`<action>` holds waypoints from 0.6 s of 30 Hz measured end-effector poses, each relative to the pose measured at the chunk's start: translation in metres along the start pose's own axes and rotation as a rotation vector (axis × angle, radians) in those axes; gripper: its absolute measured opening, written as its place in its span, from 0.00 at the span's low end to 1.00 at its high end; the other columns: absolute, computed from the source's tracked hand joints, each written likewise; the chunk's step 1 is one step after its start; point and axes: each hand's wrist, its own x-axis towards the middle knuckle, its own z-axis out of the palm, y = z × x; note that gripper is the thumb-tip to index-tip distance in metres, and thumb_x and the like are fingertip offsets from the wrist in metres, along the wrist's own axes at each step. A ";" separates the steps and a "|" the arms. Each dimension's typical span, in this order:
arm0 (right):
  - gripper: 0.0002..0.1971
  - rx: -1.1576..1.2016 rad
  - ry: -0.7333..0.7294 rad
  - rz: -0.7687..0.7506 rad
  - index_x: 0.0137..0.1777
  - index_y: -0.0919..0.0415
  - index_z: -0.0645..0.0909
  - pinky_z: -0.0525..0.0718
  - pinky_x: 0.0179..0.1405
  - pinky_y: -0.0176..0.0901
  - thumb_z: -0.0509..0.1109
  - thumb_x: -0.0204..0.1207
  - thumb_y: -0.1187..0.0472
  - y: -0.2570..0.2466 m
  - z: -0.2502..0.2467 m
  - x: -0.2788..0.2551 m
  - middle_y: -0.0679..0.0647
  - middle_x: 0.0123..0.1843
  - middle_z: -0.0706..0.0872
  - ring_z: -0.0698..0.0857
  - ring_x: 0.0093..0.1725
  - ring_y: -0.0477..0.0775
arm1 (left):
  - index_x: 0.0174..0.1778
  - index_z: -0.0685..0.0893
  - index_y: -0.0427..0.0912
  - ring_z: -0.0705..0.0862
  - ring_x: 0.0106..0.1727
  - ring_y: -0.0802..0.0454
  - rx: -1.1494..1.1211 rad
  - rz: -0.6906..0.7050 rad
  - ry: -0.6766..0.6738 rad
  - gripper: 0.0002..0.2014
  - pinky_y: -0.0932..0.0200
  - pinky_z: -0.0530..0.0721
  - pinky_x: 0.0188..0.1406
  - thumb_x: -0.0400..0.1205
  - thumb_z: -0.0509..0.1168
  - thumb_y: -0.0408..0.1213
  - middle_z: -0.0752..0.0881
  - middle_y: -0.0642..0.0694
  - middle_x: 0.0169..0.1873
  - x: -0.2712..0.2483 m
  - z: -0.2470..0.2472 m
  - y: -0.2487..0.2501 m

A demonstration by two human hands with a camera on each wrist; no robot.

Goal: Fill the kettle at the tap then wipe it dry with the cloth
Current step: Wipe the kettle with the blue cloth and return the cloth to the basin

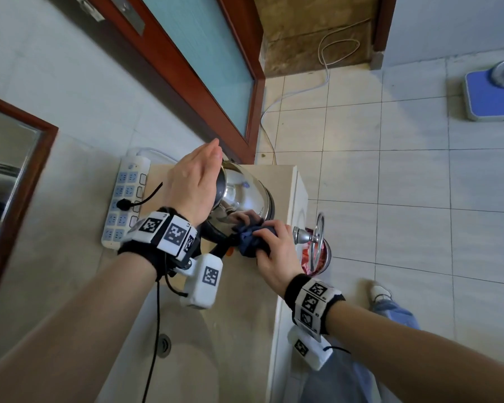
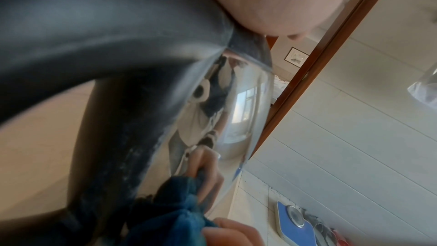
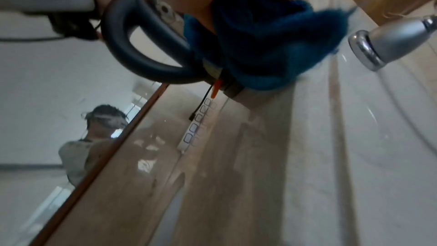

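A shiny steel kettle [image 1: 245,193] with a black handle [image 3: 132,48] stands on the beige counter [image 1: 245,286] beside the sink. My left hand [image 1: 195,181] lies flat with straight fingers against the kettle's lid and top [image 2: 236,100]. My right hand [image 1: 274,248] grips a bunched dark blue cloth [image 1: 250,237] and presses it on the kettle's lower side near the handle's base. The cloth [image 3: 260,44] also fills the top of the right wrist view, and it shows low in the left wrist view as the blue cloth [image 2: 170,212]. The chrome tap [image 1: 306,237] sticks out just right of my right hand.
A white power strip [image 1: 125,199] lies on the counter by the tiled wall, left of the kettle. A mirror [image 1: 6,175] hangs at the left. The sink basin [image 1: 186,359] is below my arms. A blue bathroom scale [image 1: 492,91] sits on the tiled floor.
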 end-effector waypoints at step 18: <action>0.10 0.140 -0.198 0.175 0.51 0.60 0.83 0.81 0.56 0.49 0.61 0.77 0.65 -0.088 -0.046 0.179 0.60 0.52 0.84 0.83 0.54 0.61 | 0.84 0.63 0.43 0.71 0.79 0.50 0.023 -0.028 0.015 0.27 0.70 0.60 0.70 0.89 0.47 0.49 0.73 0.44 0.79 0.001 0.002 0.001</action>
